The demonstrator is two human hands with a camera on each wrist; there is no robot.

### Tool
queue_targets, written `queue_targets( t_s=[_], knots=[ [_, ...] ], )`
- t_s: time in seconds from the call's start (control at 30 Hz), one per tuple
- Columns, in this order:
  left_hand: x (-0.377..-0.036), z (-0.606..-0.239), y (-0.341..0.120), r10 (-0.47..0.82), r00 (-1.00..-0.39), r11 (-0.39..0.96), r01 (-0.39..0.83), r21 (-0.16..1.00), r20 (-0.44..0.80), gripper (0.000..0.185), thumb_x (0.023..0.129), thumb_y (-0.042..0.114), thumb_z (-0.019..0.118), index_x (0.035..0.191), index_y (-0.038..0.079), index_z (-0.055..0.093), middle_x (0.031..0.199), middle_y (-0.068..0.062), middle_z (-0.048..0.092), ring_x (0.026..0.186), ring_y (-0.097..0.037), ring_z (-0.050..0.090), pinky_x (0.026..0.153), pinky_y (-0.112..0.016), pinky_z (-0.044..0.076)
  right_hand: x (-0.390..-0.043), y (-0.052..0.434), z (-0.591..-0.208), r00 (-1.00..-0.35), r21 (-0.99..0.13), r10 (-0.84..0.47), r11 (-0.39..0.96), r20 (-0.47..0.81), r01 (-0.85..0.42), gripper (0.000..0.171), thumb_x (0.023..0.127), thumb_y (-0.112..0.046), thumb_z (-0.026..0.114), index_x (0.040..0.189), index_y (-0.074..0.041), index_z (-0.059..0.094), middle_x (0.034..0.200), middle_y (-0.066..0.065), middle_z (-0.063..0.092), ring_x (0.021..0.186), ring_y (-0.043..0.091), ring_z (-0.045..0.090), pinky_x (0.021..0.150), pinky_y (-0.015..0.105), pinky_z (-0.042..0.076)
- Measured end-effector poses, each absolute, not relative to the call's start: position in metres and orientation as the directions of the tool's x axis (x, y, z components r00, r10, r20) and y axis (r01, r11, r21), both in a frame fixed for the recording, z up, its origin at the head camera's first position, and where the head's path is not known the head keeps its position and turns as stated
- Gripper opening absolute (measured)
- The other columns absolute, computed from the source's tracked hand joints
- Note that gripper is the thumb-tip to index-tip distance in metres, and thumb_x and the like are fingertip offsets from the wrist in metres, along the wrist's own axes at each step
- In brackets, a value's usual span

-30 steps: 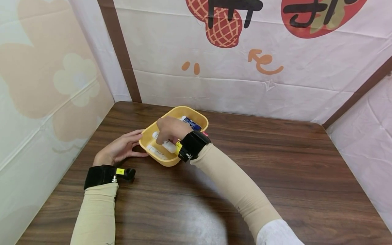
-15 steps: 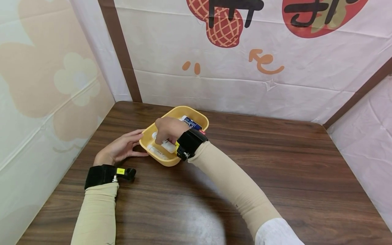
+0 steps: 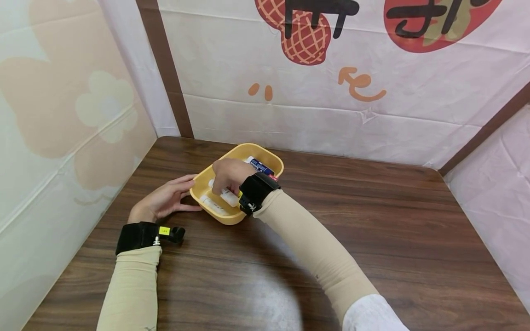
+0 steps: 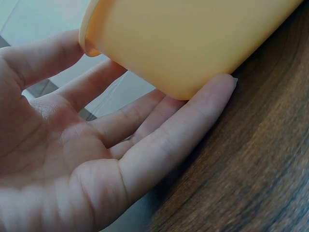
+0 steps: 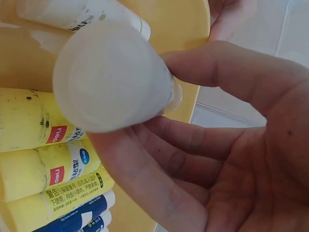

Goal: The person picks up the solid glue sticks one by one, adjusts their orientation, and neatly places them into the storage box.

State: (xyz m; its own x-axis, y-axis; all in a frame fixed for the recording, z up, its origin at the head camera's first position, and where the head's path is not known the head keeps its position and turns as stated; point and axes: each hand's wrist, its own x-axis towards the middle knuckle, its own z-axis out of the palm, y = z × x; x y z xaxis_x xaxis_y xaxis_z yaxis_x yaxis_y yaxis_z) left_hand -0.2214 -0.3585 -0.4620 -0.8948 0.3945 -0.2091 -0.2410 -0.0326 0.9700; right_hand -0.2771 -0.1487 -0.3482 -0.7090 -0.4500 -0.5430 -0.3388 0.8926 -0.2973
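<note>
Right hand (image 3: 229, 174) pinches a white glue stick (image 3: 224, 196) (long axis toward 4 o'clock) inside the yellow tray (image 3: 265, 158); left hand (image 3: 163, 201), fingers spread, braces its 9 o'clock wall.

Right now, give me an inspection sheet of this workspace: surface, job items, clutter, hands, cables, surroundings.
Surface: dark wood-grain table, bare around the tray.
Job's things: yellow tray holding glue sticks; white glue stick gripped over it; yellow-labelled sticks and a blue one lying inside.
Clutter: nothing seen.
Hands: right hand holds the white glue stick, fingers curled round it; left hand open, straight fingers against the tray's outer wall.
Cables: nothing seen; black wrist bands on both arms.
Surroundings: printed fabric backdrop on three sides, brown posts in the corners.
</note>
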Motion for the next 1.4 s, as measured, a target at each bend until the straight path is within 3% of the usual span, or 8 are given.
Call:
queue_targets(
  t_s=[0.2,0.6,0.97,1.4],
  knots=[
    [-0.221,-0.462,-0.357,0.396,-0.893,-0.031,-0.244,0.969,-0.212,0.061,0.113,0.031,0.044,0.164,0.009,0.021,0.141,0.01,0.047,0.124,-0.003,0.057,0.099,-0.045,0.061,-0.277,-0.154,-0.347,-0.71,-0.221,-0.428,0.902,-0.559,-0.37,0.029,0.09,-0.023,0.074,0.114,-0.017,0.057,0.099,0.003,0.063,0.08,0.017,0.071,0.061,0.023,0.061],
    [-0.221,-0.46,-0.356,0.393,-0.895,-0.01,-0.231,0.973,-0.208,0.06,0.113,0.033,0.042,0.164,0.009,0.022,0.144,0.007,0.046,0.128,-0.006,0.054,0.1,-0.046,0.061,-0.278,-0.162,-0.347,-0.694,-0.136,-0.4,0.905,-0.599,-0.404,0.033,0.09,-0.021,0.074,0.118,-0.017,0.058,0.1,0.003,0.066,0.082,0.017,0.069,0.061,0.023,0.06],
    [-0.22,-0.46,-0.357,0.392,-0.895,-0.011,-0.234,0.972,-0.211,0.06,0.113,0.033,0.041,0.164,0.008,0.021,0.143,0.008,0.046,0.126,-0.005,0.055,0.099,-0.044,0.062,-0.279,-0.167,-0.351,-0.689,-0.082,-0.381,0.901,-0.617,-0.425,0.024,0.09,-0.021,0.074,0.109,-0.017,0.059,0.094,0.002,0.068,0.065,0.013,0.063,0.056,0.022,0.056],
    [-0.219,-0.459,-0.358,0.389,-0.896,-0.019,-0.239,0.971,-0.213,0.061,0.113,0.031,0.042,0.165,0.008,0.019,0.14,0.011,0.048,0.123,-0.002,0.056,0.098,-0.043,0.062,-0.281,-0.171,-0.355,-0.681,-0.087,-0.384,0.9,-0.623,-0.427,0.019,0.088,-0.019,0.075,0.1,-0.016,0.059,0.083,0.001,0.065,0.064,0.013,0.062,0.056,0.022,0.055]
  ],
)
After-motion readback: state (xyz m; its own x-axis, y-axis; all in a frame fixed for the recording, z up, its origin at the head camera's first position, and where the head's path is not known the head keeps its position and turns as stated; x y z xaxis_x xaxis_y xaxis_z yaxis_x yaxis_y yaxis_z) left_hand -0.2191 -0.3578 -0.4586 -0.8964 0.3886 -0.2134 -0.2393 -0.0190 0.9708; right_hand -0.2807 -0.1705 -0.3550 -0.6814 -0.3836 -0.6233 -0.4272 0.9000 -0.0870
